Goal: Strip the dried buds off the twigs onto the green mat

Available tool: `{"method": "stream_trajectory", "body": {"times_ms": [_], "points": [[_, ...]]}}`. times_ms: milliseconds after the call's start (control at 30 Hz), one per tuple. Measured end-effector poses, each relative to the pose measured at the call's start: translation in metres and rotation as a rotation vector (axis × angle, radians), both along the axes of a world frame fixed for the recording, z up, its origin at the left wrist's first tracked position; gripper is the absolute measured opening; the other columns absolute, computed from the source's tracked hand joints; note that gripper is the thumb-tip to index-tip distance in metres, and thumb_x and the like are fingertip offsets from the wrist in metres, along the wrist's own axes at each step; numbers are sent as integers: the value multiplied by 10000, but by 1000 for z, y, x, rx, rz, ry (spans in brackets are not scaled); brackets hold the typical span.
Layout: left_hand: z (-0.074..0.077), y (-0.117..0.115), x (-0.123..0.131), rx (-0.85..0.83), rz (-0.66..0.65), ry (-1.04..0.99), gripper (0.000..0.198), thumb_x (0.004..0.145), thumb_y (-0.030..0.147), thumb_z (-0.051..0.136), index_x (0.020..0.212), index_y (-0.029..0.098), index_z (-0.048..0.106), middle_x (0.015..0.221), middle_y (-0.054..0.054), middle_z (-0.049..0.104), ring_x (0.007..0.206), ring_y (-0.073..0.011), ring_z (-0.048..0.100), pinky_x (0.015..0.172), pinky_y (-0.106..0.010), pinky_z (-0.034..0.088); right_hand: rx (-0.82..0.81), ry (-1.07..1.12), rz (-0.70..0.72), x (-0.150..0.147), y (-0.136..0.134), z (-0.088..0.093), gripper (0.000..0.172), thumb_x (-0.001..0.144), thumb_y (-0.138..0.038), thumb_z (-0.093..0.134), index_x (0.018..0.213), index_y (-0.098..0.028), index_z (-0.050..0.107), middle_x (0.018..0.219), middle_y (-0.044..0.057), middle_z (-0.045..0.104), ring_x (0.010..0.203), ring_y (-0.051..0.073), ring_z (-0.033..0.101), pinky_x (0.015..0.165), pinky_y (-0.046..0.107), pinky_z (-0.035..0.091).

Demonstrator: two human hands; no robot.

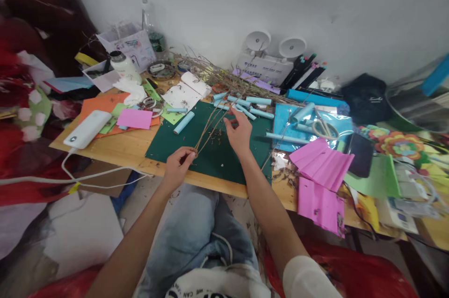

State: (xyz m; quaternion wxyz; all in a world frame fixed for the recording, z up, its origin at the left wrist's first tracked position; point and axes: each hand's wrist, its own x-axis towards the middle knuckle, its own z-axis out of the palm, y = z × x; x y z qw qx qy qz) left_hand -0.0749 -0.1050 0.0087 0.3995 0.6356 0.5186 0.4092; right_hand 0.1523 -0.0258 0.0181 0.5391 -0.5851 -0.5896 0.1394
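Observation:
My left hand (179, 164) pinches the near ends of a few thin dried twigs (205, 134) between thumb and forefinger, at the front edge of a dark green cutting mat (168, 141). The twigs fan out away from me. At their far ends my right hand (239, 130) is curled, thumb and forefinger close together on a twig; the exact contact is hard to make out. Small brown crumbs lie on the mat below. Several light blue paper tubes (258, 100) are heaped just beyond my right hand, and one blue tube (184, 123) lies apart at the left.
A pile of dried branches (210, 71) lies along the back, before a white box (263, 69). Left are a white power bank (87, 128) with its cable, and a bottle (125, 68). Right are scissors (325, 128), pink crepe paper (322, 162) and a phone (359, 155).

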Motion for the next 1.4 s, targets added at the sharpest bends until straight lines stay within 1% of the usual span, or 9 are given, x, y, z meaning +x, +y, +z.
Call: {"method": "stream_trajectory", "body": {"times_ms": [200,433,567,700,833,933,1000,1100,1400], "points": [[0,-1,0,8,-4,12,284,902,400,558,768,173,663,977,-83,691,874,-177,630,718,-264,480,99,-57,-41,-4,-4,3,261,931,-383,528,827,-196,678,844,56,622,683,139,558,641,283,476],[0,-1,0,-50,29,-58,272,889,398,573,779,167,665,994,-83,691,845,-167,621,666,-247,476,53,-209,193,-10,-10,6,202,886,-233,501,695,-192,552,707,5,506,610,116,466,601,262,376],[4,-5,-13,-100,83,-101,275,871,412,603,806,158,684,1002,-83,697,818,-155,608,682,-246,462,-16,-277,249,-2,-8,7,289,846,-199,507,566,-203,435,592,-21,425,574,115,421,584,269,311],[13,-21,-33,-180,144,-133,278,837,432,638,840,162,702,978,-83,713,770,-151,596,649,-241,445,-150,-328,283,1,-9,10,451,904,-401,537,512,-196,450,556,-10,456,546,112,412,574,277,304],[18,-46,-46,-239,170,-137,299,807,429,665,675,162,638,934,-85,708,785,-167,599,611,-234,431,-132,-40,217,-7,-10,12,388,881,-560,552,848,-186,650,717,18,603,583,117,500,596,267,409],[14,-64,-47,-324,166,-173,287,814,426,662,703,162,650,807,-54,684,656,-128,531,590,-235,407,-132,257,211,-12,-8,9,538,844,-606,576,1191,-195,588,920,55,653,625,124,557,555,261,464],[10,-74,-45,-369,166,-216,278,825,424,656,746,158,676,733,-40,658,628,-120,501,603,-237,402,-113,350,213,-14,-8,6,608,824,-620,594,1275,-215,544,1033,80,649,684,134,585,548,258,486],[6,-83,-42,-450,176,-282,280,831,423,655,827,148,710,724,-40,647,626,-115,478,606,-236,389,-82,434,249,-14,-7,4,588,816,-618,607,1255,-229,565,1035,79,654,700,138,601,562,266,512],[2,-91,-39,-528,161,-379,324,818,452,667,851,134,717,716,-37,620,618,-111,448,599,-240,358,-179,549,278,-19,-4,4,364,737,-546,712,832,-199,652,665,-16,620,569,120,568,540,257,491]]}}
